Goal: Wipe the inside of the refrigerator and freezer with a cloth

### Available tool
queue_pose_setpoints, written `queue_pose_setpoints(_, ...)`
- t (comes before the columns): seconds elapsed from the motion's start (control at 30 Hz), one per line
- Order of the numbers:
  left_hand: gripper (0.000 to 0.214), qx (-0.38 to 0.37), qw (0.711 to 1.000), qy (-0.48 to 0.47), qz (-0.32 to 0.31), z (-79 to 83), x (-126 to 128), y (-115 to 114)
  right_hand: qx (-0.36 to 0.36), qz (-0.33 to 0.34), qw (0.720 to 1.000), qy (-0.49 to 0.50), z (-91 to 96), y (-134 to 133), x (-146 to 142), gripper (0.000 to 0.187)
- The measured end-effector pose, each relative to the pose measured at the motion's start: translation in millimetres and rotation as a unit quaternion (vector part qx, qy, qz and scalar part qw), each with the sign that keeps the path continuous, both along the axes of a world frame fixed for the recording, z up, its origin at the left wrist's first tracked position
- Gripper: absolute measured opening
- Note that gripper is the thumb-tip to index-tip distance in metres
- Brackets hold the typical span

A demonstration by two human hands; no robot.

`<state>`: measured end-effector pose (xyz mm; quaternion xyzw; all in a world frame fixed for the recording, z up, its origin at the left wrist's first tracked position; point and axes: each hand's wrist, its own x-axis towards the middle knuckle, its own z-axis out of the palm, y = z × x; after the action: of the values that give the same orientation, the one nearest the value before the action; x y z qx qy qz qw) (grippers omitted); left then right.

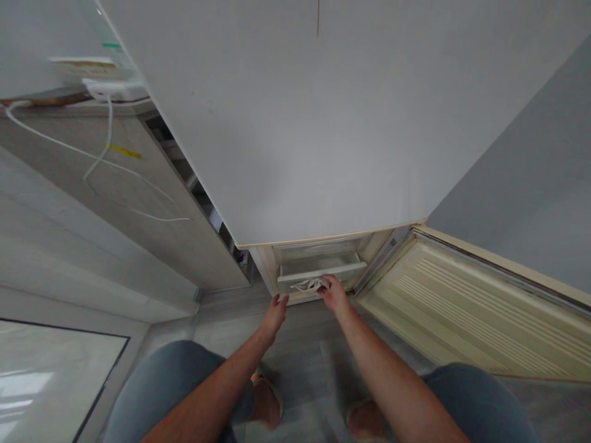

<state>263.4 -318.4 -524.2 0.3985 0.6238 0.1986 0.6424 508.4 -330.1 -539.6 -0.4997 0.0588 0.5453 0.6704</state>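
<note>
Low down in front of me, a refrigerator's bottom compartment stands open, with a white-edged drawer [323, 271] inside it. My right hand [333, 292] grips a crumpled whitish cloth [309, 285] at the front of that drawer. To the left, my left hand [276, 312] is near the compartment's lower left corner, fingers apart and holding nothing. The open lower door [471, 307] swings out to the right, its ribbed, yellowish inner side facing up toward me.
The white upper refrigerator door [295, 123] fills the space above my hands. On the left is a wooden cabinet [106, 184] with a white cable [111, 117] hanging down it. My knees and feet are on the grey floor [309, 375].
</note>
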Motion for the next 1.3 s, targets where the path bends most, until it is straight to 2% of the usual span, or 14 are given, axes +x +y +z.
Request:
queue_pose_setpoints(0.2,0.060,-0.055,0.994,-0.066,0.065,12.3,-1,-11,-0.010,0.041,0.997,-0.062,-5.8,-70,-9,0.021)
queue_pose_setpoints(0.33,0.042,-0.099,0.991,-0.069,0.065,11.4,-3,-25,-0.015,0.060,0.993,-0.097,-5.1,-103,-14,0.022)
queue_pose_setpoints(0.53,0.019,-0.124,0.990,-0.049,0.036,10.3,-16,-39,-0.015,0.068,0.988,-0.138,-7.2,-128,-21,0.026)
queue_pose_setpoints(0.8,0.021,-0.152,0.988,-0.014,-0.002,5.8,-23,-63,-0.052,0.053,0.990,-0.122,-7.8,-162,-28,0.026)
queue_pose_setpoints(1.0,0.021,-0.163,0.986,-0.011,-0.011,0.2,-20,-70,-0.059,0.054,0.992,-0.095,1.9,-172,-28,0.028)
queue_pose_setpoints(1.07,0.020,-0.168,0.986,-0.011,-0.013,-1.4,-20,-69,-0.108,0.075,0.988,-0.078,7.0,-178,-34,0.022)
queue_pose_setpoints(1.17,0.021,-0.173,0.985,-0.008,-0.019,-3.9,-19,-67,-0.193,0.143,0.970,-0.030,19.7,-194,-46,0.019)
queue_pose_setpoints(1.23,0.025,-0.171,0.985,-0.004,-0.027,-5.3,-18,-66,-0.150,0.169,0.974,-0.021,32.7,-202,-53,0.030)
queue_pose_setpoints(1.3,0.030,-0.164,0.986,0.001,-0.040,-6.1,-18,-65,-0.052,0.153,0.986,-0.038,46.9,-198,-54,0.044)
